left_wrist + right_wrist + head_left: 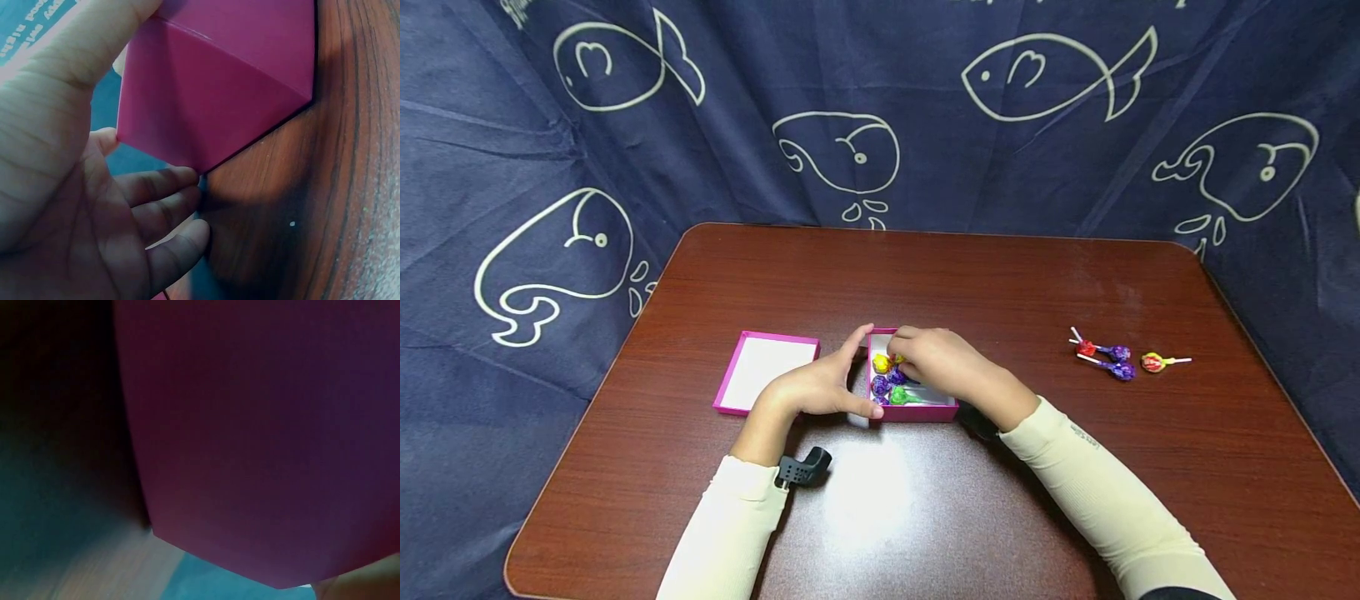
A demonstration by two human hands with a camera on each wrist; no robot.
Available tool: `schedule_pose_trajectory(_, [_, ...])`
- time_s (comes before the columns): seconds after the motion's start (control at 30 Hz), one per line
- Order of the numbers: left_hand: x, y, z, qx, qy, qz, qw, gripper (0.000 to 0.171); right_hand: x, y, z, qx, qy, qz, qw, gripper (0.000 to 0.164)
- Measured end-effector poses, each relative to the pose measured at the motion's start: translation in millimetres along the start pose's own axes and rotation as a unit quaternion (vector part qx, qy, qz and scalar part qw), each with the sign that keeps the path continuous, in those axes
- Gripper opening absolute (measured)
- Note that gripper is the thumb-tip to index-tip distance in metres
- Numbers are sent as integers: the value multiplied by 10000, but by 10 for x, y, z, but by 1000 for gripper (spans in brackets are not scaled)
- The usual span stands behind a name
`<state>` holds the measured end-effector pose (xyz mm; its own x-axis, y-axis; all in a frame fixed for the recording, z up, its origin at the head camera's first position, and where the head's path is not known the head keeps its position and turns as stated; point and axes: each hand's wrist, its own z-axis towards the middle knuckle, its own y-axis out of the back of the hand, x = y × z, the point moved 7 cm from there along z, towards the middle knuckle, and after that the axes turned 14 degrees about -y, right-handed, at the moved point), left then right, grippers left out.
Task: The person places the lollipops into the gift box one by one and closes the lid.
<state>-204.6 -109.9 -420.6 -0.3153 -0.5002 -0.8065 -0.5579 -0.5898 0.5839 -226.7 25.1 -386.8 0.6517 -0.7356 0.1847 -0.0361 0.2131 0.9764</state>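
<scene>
In the head view, a pink box (917, 413) with a white inside stands open on the table. Inside lie several lollipops: a yellow one (882, 363), a green one (899, 395) and purple ones (880, 385). My left hand (820, 385) spans the box's left side, thumb at the near corner and forefinger at the far one; the left wrist view shows its other fingers (165, 209) beside the pink wall. Reaching into the box from the right, my right hand (942, 360) has curled fingers at a yellow-wrapped lollipop (899, 358), which they mostly cover.
The pink-rimmed lid (767, 371) lies white side up to the left of the box. Several lollipops (1122, 371) with purple, red and yellow wrappers lie on the right of the brown table (925, 275). A blue cloth (925, 150) with fish drawings hangs behind.
</scene>
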Motion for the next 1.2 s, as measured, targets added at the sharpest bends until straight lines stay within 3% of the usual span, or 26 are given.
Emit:
schedule_pose_trajectory(0.27, [1, 4, -1, 4, 20, 20, 10000, 123, -26, 35, -9, -53, -2, 313, 9995, 8])
schedule_pose_trajectory(0.63, [-24, 6, -1, -35, -148, 50, 9999, 122, 16, 32, 8, 473, -8, 460, 9978, 12])
schedule_pose_trajectory(1.2, [12, 3, 15, -43, -220, -56, 9997, 124, 98, -4, 30, 734, 296, 824, 9934, 19])
